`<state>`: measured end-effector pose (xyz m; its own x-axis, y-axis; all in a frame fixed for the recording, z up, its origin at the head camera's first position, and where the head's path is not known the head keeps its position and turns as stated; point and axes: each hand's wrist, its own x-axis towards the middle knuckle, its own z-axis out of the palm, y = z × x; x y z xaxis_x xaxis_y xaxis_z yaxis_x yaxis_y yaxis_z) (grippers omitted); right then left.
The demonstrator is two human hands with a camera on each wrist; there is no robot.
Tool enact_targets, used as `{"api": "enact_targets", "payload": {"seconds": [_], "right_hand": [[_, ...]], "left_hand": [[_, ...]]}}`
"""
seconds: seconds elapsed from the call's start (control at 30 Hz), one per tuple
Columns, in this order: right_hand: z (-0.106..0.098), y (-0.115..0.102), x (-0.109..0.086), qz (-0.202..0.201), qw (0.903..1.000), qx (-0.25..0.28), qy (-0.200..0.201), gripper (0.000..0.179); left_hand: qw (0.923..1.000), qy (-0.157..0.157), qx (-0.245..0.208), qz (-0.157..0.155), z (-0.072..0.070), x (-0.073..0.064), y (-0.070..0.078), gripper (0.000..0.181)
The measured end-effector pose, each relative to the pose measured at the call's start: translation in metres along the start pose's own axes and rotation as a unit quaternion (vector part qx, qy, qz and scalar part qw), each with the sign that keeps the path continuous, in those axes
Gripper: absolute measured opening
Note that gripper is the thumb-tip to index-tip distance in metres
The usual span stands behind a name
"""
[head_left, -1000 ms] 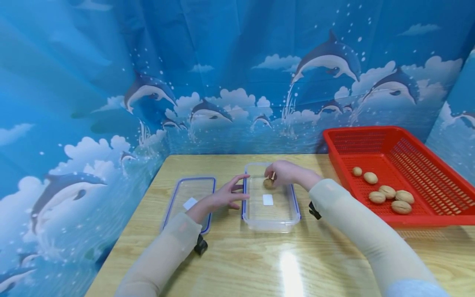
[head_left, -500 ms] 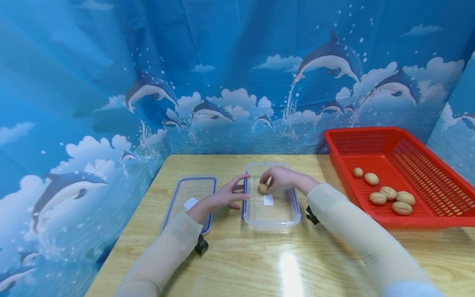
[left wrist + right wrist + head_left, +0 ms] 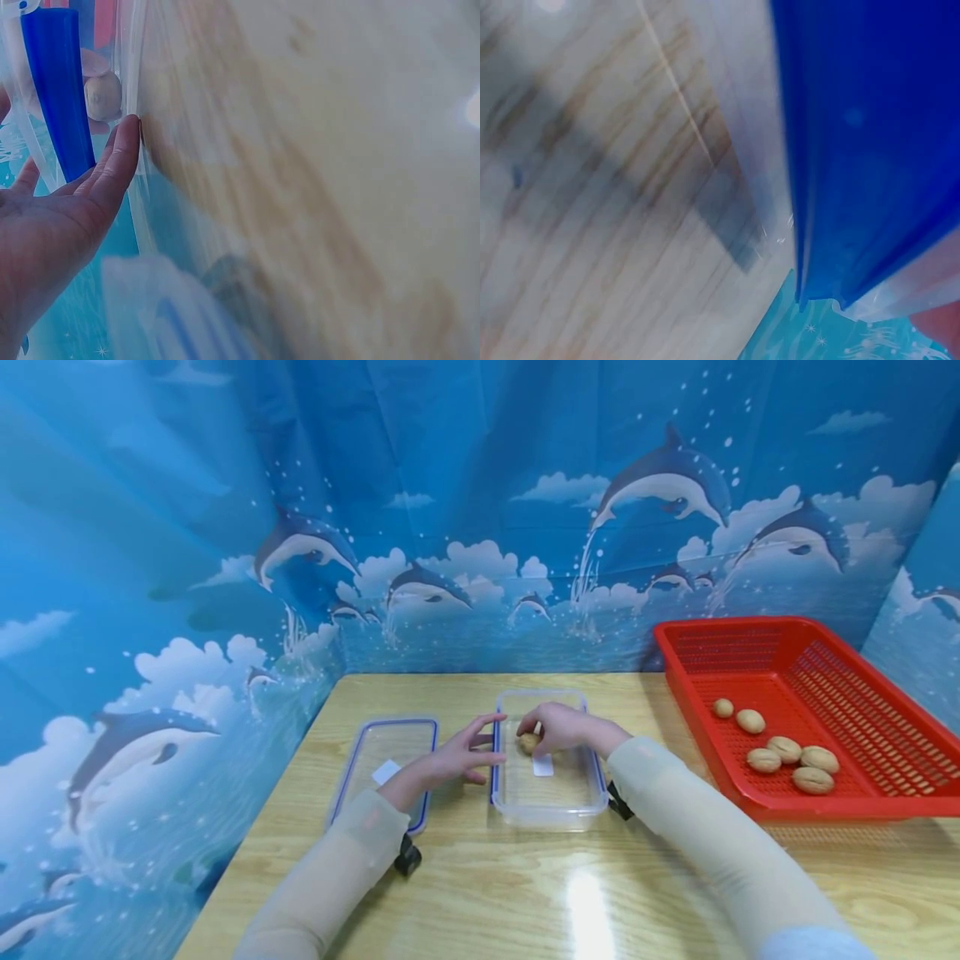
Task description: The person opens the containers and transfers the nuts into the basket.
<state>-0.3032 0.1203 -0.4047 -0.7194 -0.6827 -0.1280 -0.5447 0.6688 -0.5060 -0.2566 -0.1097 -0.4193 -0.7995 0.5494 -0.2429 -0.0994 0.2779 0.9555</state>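
A walnut (image 3: 528, 743) sits low inside a clear plastic container (image 3: 551, 817), and my right hand (image 3: 564, 727) grips it with the fingertips from above. Through the container's wall the walnut (image 3: 103, 96) also shows in the left wrist view, with fingers around it. My left hand (image 3: 456, 757) has its fingers spread and extended against the container's left side, by a blue latch (image 3: 56, 90). In the right wrist view another blue latch (image 3: 870, 150) fills much of the picture, and only a bit of the right hand (image 3: 941, 326) appears at the edge.
A clear lid with a blue seal (image 3: 405, 737) lies left of the container, partly behind the left arm. At the right, a red plastic basket (image 3: 772, 802) holds several walnuts (image 3: 813, 780). A dolphin-printed backdrop (image 3: 450, 510) rises behind the wooden table (image 3: 480, 893).
My right hand has moved the walnut left and slightly toward me inside the container. The left hand stays in place.
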Motion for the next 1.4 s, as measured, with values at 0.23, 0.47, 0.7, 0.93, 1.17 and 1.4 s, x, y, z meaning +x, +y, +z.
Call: {"api": "enact_targets", "payload": {"seconds": [0.23, 0.47, 0.7, 0.93, 1.17, 1.4], "right_hand": [[-0.001, 0.000, -0.001, 0.007, 0.9999, 0.013, -0.001, 0.043], [-0.008, -0.003, -0.008, 0.014, 0.9990, 0.042, 0.007, 0.044], [-0.032, -0.003, -0.019, 0.009, 0.9975, 0.065, 0.027, 0.041], [-0.068, -0.009, -0.031, 0.022, 0.9963, 0.069, 0.046, 0.041], [-0.101, -0.010, -0.050, 0.035, 0.9951, 0.057, 0.072, 0.043], [-0.123, -0.005, -0.076, 0.064, 0.9917, 0.045, 0.102, 0.045]], "left_hand": [[1.0000, -0.001, 0.000, 0.001, 0.001, -0.002, 0.002, 0.068], [1.0000, -0.001, 0.005, -0.004, 0.000, 0.001, 0.000, 0.068], [1.0000, 0.001, 0.005, -0.003, 0.001, 0.002, -0.001, 0.069], [0.9999, 0.000, 0.009, 0.004, 0.000, 0.001, -0.002, 0.069], [0.9998, 0.002, 0.015, 0.008, 0.000, 0.001, -0.001, 0.069], [0.9997, 0.003, 0.020, 0.011, 0.000, 0.001, -0.002, 0.070]]}}
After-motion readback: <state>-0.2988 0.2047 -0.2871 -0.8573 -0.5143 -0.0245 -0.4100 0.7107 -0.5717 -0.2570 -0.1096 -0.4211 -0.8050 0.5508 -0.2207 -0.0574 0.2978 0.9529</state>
